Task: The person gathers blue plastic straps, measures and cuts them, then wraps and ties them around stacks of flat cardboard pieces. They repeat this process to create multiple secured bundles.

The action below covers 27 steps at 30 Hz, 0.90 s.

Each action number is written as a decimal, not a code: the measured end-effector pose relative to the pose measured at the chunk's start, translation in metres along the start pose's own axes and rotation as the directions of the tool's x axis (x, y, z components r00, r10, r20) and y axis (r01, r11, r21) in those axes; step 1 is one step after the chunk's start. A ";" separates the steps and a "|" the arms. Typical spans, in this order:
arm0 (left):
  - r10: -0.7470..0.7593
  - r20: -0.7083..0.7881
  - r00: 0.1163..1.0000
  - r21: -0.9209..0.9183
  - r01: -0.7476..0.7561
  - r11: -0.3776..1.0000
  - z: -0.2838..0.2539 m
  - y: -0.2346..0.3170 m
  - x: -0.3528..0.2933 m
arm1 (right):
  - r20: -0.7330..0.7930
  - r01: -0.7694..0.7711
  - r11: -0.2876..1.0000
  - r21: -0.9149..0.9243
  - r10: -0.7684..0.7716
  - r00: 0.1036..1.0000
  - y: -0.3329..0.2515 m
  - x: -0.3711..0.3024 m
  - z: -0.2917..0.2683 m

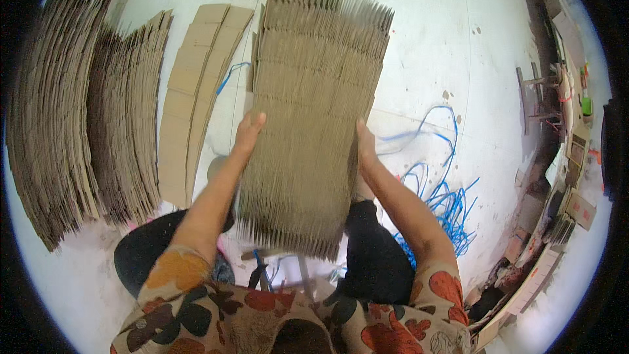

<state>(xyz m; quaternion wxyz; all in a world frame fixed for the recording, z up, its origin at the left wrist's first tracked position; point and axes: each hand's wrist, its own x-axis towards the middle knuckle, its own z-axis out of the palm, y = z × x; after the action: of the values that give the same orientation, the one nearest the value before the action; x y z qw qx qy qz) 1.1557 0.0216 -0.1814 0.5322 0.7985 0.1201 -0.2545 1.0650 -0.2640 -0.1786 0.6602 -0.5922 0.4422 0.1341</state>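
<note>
Between my two hands is a thick stack of flattened cardboard pieces (311, 105), set on edge so that their many thin layers face up. My left hand (250, 132) presses against its left side, thumb on top near the edge. On the opposite side, my right hand (365, 144) grips the stack a little lower. Most fingers of both hands are hidden down the sides. The far end of the stack is slightly blurred. Just left of it lie a few flat cardboard pieces (191, 92), overlapping one another.
Two long rows of cardboard on edge, an outer row (52, 105) and a shorter one (128, 111), stand at the left. Tangled blue strapping (445, 213) lies on the white floor at the right. A small stool (540, 98) and cardboard scraps (580, 208) line the far right side.
</note>
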 end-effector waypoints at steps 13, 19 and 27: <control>0.169 -0.008 0.986 0.136 -0.167 0.977 -0.007 -0.009 0.003 | 0.036 0.145 0.963 0.227 -0.157 0.987 0.034 0.025 -0.002; 0.195 0.044 0.980 0.080 -0.198 0.977 -0.006 -0.002 0.000 | -0.209 0.515 0.633 -0.578 -0.725 0.656 -0.042 0.083 -0.058; 0.181 0.026 0.983 0.066 -0.183 0.981 -0.007 -0.003 -0.001 | -0.236 0.495 0.668 -0.557 -0.698 0.676 -0.165 0.201 -0.054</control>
<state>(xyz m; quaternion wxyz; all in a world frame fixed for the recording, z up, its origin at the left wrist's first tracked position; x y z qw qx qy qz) 1.1553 0.0290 -0.1817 0.5268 0.8213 0.0325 -0.2166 1.2730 -0.4259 -0.2138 0.3961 -0.8551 0.3073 -0.1321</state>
